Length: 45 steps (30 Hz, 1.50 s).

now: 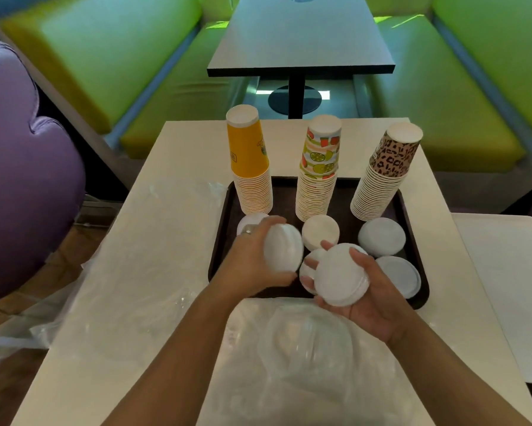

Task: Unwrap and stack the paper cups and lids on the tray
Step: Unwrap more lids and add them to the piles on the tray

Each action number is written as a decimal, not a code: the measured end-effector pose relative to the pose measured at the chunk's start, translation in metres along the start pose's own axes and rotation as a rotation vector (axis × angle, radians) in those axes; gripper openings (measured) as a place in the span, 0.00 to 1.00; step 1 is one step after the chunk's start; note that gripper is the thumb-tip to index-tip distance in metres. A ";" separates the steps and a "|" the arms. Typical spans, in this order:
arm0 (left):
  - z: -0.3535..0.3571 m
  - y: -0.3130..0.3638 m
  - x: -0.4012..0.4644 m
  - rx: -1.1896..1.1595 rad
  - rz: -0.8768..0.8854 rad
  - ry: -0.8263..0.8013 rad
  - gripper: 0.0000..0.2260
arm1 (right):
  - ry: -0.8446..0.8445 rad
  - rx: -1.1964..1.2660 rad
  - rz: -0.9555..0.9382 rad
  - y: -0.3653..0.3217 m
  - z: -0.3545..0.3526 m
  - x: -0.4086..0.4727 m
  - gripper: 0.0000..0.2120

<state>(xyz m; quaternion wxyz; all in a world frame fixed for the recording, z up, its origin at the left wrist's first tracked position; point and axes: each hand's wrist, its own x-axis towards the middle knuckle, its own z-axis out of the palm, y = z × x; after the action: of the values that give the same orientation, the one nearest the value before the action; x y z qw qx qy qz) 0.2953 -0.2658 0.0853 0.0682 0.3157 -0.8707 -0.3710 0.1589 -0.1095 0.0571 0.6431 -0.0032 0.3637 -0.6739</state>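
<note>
A dark tray [412,210] holds three upside-down cup stacks: yellow [249,158], fruit-print [318,167] and leopard-print [384,170]. In front of them lie white lid stacks: one at the far left [246,221], one in the middle [320,230], one at the right [381,236] and a flat lid [401,276] at the near right. My left hand [246,259] grips a bunch of white lids [284,247] held on edge. My right hand [372,290] cradles a second bunch of lids [340,276] above the tray's front edge. Another lid stack [309,265] peeks out behind my right fingers.
Clear plastic wrapping [313,358] lies crumpled on the white table [184,142] in front of the tray, and more wrapping [154,235] spreads to the left. A second white surface [504,287] adjoins on the right. A purple seat [21,167] stands at the left.
</note>
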 end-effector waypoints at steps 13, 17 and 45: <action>0.049 -0.064 0.023 0.424 -0.457 -0.072 0.49 | 0.070 0.042 -0.068 -0.006 -0.023 -0.009 0.55; 0.053 -0.061 0.026 0.361 -0.480 -0.016 0.51 | 0.072 0.061 -0.063 -0.007 -0.027 -0.010 0.56; 0.019 -0.011 -0.012 -0.430 -0.311 0.092 0.17 | 0.355 -0.728 -0.060 0.004 0.030 0.046 0.13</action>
<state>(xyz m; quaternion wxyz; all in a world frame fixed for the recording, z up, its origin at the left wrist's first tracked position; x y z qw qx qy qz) 0.3031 -0.2532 0.0654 0.1154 0.4405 -0.7089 -0.5386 0.1682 -0.1637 0.0562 0.5070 -0.1250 0.6838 -0.5097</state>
